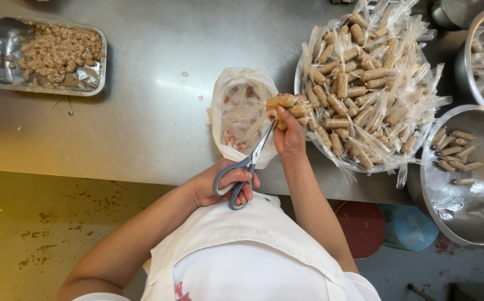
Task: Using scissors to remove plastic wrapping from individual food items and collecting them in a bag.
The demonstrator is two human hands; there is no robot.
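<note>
My right hand covers the lower ends of the wrapped sausages I hold, so I cannot tell how many there are. My left hand hides part of the scissors' grey handles. The plastic bag blurs its contents into orange-red specks. The steel bowl at my right runs off the picture's edge, as does the upper bowl. My apron hides the counter edge below.
</note>
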